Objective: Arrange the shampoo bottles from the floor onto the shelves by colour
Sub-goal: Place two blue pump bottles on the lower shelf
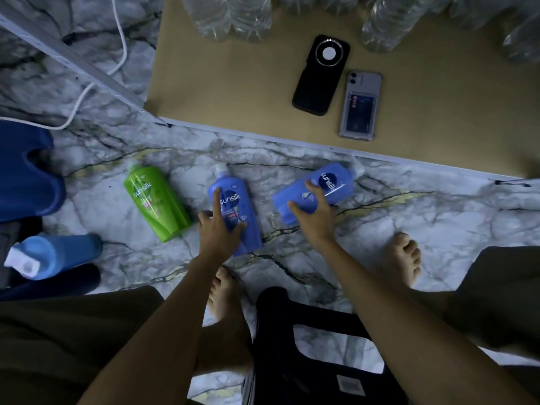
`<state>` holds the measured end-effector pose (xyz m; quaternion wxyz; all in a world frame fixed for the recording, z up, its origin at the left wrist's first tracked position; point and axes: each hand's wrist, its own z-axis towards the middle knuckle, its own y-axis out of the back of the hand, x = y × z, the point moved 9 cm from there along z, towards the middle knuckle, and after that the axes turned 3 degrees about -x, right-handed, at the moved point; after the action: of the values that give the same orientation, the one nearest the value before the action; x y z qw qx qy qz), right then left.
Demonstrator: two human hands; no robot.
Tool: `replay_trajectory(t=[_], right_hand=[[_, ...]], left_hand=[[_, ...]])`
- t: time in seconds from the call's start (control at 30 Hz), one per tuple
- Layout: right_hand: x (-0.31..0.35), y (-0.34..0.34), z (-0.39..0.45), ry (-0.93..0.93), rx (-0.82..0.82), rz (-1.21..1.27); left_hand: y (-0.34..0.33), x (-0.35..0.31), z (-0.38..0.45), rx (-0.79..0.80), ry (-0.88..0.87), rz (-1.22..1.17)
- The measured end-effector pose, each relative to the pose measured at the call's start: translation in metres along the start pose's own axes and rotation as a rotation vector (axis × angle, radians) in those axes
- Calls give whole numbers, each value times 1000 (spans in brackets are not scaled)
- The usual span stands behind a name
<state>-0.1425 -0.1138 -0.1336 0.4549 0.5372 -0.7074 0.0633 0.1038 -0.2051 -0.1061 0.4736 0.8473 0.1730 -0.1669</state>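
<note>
Three shampoo bottles lie on the marble floor. A green bottle (155,204) lies at the left, untouched. The middle blue bottle (247,229) lies beside it, and my left hand (220,226) grips its lower half with the forefinger stretched along the label. To the right lies another blue bottle (336,182), cap toward the shelf edge. My right hand (314,213) closes around its base end, with fingers over the top and thumb at the side. Both bottles still rest on the floor.
The low brown shelf board (233,83) lies just beyond the bottles, holding a black phone (321,76), a phone in a clear case (361,108) and clear plastic bottles (233,16). A blue bottle (55,255) and blue container (26,176) sit left. A black stool (309,352) and my bare feet are below.
</note>
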Motion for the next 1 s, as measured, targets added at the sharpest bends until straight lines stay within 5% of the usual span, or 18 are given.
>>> replay_trajectory(t=[0.13, 0.43, 0.57, 1.0], right_hand=[[-17, -9, -17, 23, 221, -137], [-2, 15, 2, -47, 4, 106], [-6, 18, 7, -55, 31, 168], [-17, 14, -14, 62, 366, 41]], left_hand=[[-15, -1, 0, 98, -8, -160], [-32, -4, 28, 286, -16, -183], [-41, -19, 21, 372, -18, -322], [-63, -32, -10, 449, -111, -467]])
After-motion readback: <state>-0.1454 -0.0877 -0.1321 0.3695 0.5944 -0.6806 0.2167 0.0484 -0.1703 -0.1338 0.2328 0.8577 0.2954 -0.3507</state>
